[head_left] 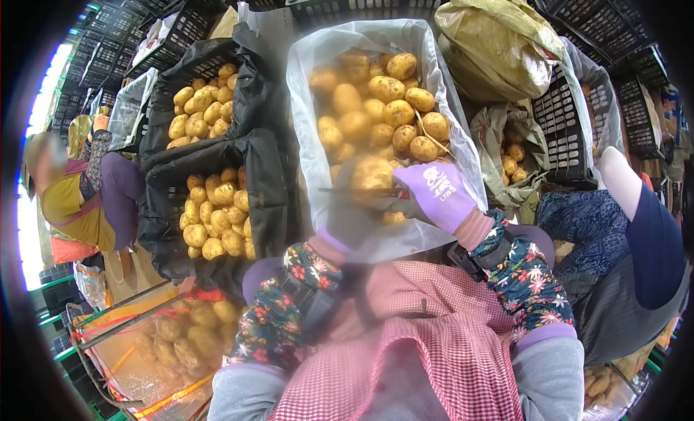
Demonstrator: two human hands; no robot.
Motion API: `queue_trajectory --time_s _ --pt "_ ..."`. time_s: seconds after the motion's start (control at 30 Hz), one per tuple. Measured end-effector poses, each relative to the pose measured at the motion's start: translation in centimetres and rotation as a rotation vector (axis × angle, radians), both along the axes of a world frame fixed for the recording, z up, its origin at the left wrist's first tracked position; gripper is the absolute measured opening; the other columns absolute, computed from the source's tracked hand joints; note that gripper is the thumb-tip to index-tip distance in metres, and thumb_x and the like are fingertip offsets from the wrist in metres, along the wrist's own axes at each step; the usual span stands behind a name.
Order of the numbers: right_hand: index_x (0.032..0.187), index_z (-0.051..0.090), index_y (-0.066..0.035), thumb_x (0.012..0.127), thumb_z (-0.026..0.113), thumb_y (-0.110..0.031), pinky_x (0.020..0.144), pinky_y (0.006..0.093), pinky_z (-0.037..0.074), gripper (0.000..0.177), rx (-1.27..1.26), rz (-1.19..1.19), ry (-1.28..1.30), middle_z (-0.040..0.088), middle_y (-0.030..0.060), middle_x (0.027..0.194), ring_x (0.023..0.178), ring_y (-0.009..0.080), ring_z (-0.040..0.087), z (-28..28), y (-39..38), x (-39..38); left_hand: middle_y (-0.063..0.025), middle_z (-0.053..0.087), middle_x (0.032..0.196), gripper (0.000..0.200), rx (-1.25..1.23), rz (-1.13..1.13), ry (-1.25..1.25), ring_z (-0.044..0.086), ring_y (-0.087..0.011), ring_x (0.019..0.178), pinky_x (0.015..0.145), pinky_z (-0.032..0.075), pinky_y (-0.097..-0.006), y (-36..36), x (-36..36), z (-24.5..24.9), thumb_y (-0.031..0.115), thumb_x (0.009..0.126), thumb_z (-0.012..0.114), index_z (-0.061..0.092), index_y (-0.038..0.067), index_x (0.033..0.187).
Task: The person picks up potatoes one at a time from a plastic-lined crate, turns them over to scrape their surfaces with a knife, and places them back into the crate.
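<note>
Both my hands wear purple gloves with dark fingers and are over the near end of a crate lined with clear plastic [298, 95]. My right hand [434, 195] touches the right side of a potato [374, 176], with its fingertips partly hidden. The wrist of my left hand [334, 236] shows below that potato; its dark fingers are blurred and hard to make out. Many loose potatoes [398, 113] lie in the crate beyond my hands, and a thin pale strand [431, 137] rests on them. The camera view is smudged in the middle.
Two black-lined crates [271, 193] of potatoes stand at the left. A clear bag of potatoes [184, 336] is at the lower left. A green sack [499, 45] and an open sack of potatoes [488, 132] are at the right. People sit at the far left [79, 204] and right [614, 276].
</note>
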State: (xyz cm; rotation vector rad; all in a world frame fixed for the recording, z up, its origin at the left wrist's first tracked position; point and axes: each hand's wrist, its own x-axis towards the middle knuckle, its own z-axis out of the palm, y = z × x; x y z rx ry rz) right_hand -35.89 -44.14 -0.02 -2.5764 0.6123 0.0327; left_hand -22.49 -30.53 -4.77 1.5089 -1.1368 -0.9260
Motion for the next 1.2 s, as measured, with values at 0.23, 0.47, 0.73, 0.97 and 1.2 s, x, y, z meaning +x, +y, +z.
queue_trajectory --time_s 0.23,0.47,0.73,0.97,1.2 --pt "0.09 0.057 -0.007 0.078 0.073 -0.051 0.07 0.042 0.051 0.048 0.134 -0.189 -0.081 0.066 0.0099 0.078 0.078 0.0321 0.066 0.4 -0.9 0.1 -0.0132 0.059 0.122 0.057 -0.288 0.046 0.243 0.063 -0.0208 0.108 0.088 0.056 -0.032 -1.2 -0.2 1.1 -0.007 0.083 0.068 0.042 -0.001 0.134" --pt "0.091 0.06 -0.001 0.079 0.07 -0.062 0.07 0.0383 0.05 0.063 0.671 -0.339 0.055 0.064 0.011 0.081 0.075 0.026 0.063 -1.7 0.6 1.4 -0.0114 0.063 0.116 0.045 -0.235 0.219 1.003 0.064 -0.0182 0.103 0.086 0.055 -0.03 -1.5 -0.2 2.2 -0.005 0.084 0.068 0.049 -0.002 0.125" --pt "0.098 0.06 0.003 0.075 0.074 -0.062 0.07 0.0367 0.05 0.071 0.754 -0.397 -0.114 0.062 0.012 0.083 0.077 0.0243 0.062 -1.6 -0.2 1.4 -0.0071 0.066 0.104 0.033 -0.172 0.114 0.167 0.066 -0.0214 0.095 0.085 0.053 -0.0322 -0.9 0.6 0.8 -0.008 0.087 0.063 0.058 0.0 0.119" --pt "0.109 0.057 0.005 0.072 0.074 -0.067 0.079 0.038 0.051 0.082 0.633 -0.475 -0.117 0.065 0.0156 0.1 0.091 0.0298 0.065 0.4 0.0 0.5 -0.0204 0.066 0.107 0.033 -0.181 -0.027 0.57 0.06 -0.0335 0.106 0.102 0.042 -0.0453 -0.7 1.2 1.1 0.023 0.1 0.047 0.06 -0.006 0.109" --pt "0.109 0.06 0.001 0.075 0.069 -0.07 0.079 0.0385 0.051 0.079 0.633 -0.443 -0.08 0.066 0.0138 0.097 0.09 0.0288 0.066 -0.6 0.4 0.6 -0.0185 0.066 0.113 0.028 -0.221 -0.129 0.698 0.063 -0.0266 0.107 0.097 0.048 -0.0383 -0.9 1.7 1.5 -0.009 0.088 0.054 0.064 -0.009 0.114"
